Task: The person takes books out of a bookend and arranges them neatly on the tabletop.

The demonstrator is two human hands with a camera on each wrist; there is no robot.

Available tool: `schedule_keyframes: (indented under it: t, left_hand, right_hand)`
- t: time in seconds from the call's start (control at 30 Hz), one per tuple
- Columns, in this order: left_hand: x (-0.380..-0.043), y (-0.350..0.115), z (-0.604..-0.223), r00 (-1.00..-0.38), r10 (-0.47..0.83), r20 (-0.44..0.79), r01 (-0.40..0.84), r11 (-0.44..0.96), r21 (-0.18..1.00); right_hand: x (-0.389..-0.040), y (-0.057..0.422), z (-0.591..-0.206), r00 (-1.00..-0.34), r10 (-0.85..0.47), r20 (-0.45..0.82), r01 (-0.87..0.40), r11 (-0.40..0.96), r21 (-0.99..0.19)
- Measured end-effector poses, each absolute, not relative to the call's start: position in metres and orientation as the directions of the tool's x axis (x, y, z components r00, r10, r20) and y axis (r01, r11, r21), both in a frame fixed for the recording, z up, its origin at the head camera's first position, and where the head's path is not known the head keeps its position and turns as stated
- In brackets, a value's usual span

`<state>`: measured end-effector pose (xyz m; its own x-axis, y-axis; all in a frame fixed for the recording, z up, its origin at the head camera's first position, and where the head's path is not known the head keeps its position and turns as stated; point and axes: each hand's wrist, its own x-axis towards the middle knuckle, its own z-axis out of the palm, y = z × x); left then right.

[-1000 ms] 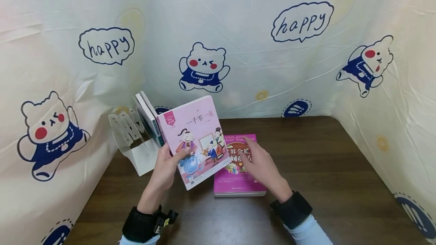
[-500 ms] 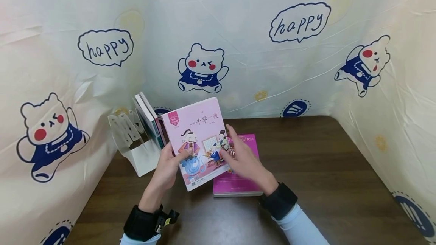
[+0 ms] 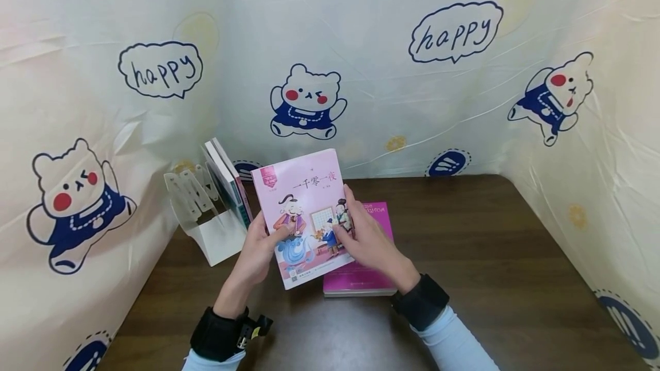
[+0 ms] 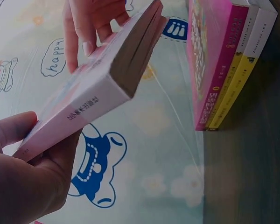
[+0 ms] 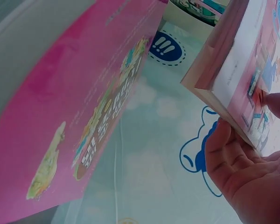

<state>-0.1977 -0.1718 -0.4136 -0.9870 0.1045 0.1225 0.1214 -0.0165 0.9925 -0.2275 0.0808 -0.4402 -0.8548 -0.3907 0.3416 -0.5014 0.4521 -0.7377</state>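
Note:
Both hands hold a pale pink book [image 3: 304, 216], raised and tilted over the table, its illustrated cover turned up. My left hand [image 3: 258, 251] grips its left edge, thumb across the cover. At the right edge, my right hand [image 3: 371, 245] pinches it, with the thumb on the front and the fingers curled behind, as the right wrist hand [image 5: 242, 172] shows. Under and behind it lies a magenta book [image 3: 356, 282], partly hidden by the pink book and the right hand. In the left wrist view, this magenta book [image 4: 217, 56] tops a stack with yellow-and-white spines [image 4: 242, 70].
A white book stand [image 3: 216, 239] is on the table's left side, with several upright books [image 3: 227, 173] leaning at its right. The brown wooden table [image 3: 464, 245] meets a patterned cloth [image 3: 381, 90] at the back and sides.
My right hand has moved left from above the magenta book and taken the pink book's right edge. The pink book has shifted slightly right, away from the stand.

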Motion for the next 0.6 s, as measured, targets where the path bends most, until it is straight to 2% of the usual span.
schedule_keyframes:
  t: [0.6]
  left_hand:
    - [-0.1956,-0.1647,-0.4136,-0.991,0.066,0.116,0.116,-0.008,0.993]
  right_hand:
    - [-0.2233,0.0783,-0.4384,-0.857,-0.362,0.367,-0.512,0.517,-0.686]
